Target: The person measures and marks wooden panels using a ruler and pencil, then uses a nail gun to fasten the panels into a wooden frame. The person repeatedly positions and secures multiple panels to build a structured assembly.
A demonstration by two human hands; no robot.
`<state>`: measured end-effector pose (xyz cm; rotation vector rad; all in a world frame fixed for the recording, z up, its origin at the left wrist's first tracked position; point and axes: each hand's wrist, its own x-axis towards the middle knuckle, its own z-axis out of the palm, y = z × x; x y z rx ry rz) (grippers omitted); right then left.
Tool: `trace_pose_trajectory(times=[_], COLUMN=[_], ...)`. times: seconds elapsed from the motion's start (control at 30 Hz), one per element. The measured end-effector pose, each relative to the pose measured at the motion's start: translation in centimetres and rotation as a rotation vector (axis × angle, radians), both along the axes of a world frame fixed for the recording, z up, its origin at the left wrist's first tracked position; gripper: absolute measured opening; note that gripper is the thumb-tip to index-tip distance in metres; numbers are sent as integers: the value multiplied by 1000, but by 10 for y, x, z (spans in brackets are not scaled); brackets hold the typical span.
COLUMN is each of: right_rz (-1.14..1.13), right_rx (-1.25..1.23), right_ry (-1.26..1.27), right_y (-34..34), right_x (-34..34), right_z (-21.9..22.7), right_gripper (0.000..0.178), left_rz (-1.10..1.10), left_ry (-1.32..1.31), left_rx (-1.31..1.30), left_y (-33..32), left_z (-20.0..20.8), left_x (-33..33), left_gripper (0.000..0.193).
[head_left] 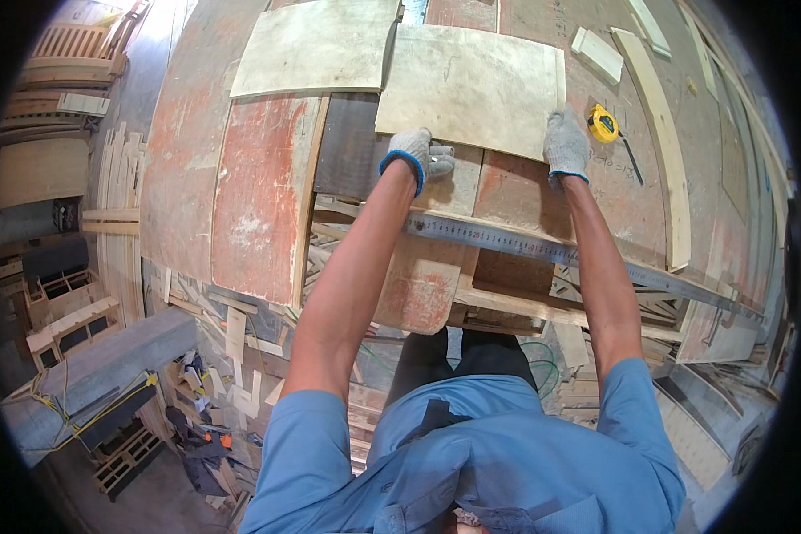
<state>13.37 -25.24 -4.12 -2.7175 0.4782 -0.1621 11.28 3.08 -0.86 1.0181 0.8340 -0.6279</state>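
A pale thin plywood panel (472,84) lies over the far middle of the worktable. My left hand (411,151), in a grey knit glove with a blue cuff, is at its near edge close to the left corner; the fingers are curled there, partly below the edge. My right hand (566,144), gloved alike, grips the panel's near right corner. A second pale panel (316,49) lies to the left, its edge against the first one. Beyond my right hand is a yellow tape measure (602,125), with a dark pen (633,160) beside it.
A long metal ruler (507,240) runs along the table's near side. At right lie a long wooden strip (659,151) and a short pale block (597,55). Red-worn boards (262,196) form the left tabletop. Wood scraps (240,334) litter the floor, near a grey beam (125,374).
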Motion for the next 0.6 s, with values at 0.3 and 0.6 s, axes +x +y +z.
trace_pose_trajectory(times=[0.3,0.6], right_rz=[24,16], right_rx=[-23,-3], right_ry=[-21,-42], right_y=[-9,-10], right_x=[17,33], right_z=[-5,-2], right_gripper=[45,43], left_rz=[21,64], left_ry=[6,-12], left_rx=[15,-12], left_y=[-6,-9], left_z=[1,-4], left_x=[15,31], left_gripper=[34,32])
